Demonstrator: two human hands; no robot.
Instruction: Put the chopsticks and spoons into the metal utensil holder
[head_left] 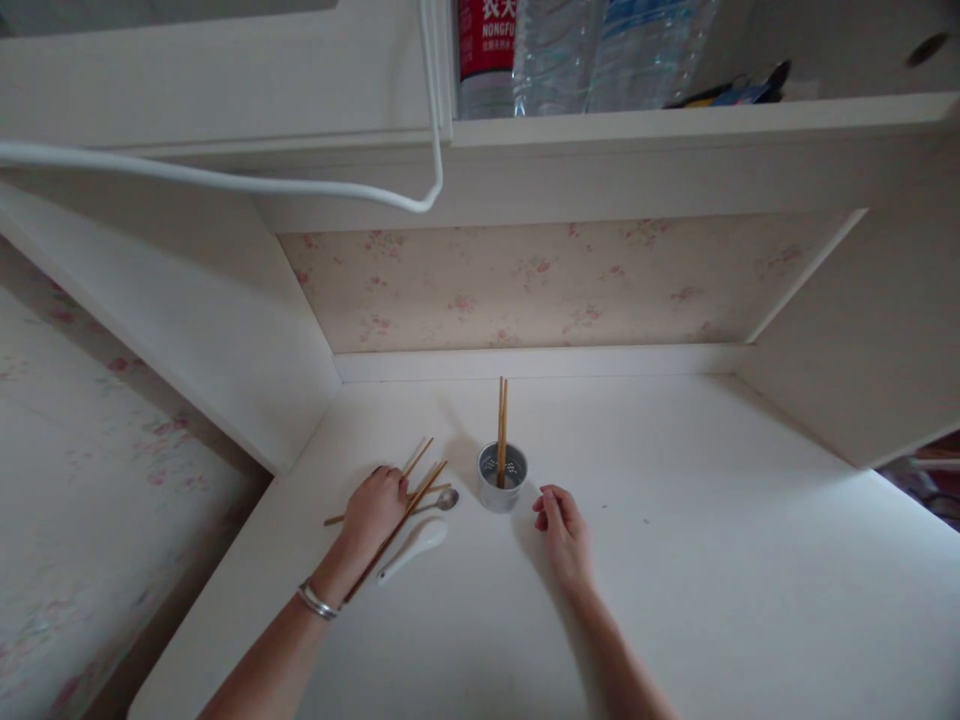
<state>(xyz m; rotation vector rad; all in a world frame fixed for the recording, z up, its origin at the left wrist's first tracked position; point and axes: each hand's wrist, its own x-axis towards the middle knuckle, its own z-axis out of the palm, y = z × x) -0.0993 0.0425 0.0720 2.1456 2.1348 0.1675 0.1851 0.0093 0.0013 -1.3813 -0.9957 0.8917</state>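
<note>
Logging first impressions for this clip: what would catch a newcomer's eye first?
On the white desk, two chopsticks stand upright in a small metal holder. The left hand lies on loose chopsticks beside a white spoon; the right hand rests empty right of the holder.

1. Pretty dim here, we'd say: soft flat light, muted colours.
2. The small grey perforated metal cup (502, 478) casts a faint shadow leftward on the white desk top (712, 560).
3. Wide-angle bend bows the straight edges; we see the corners darker and slightly soft.
</note>
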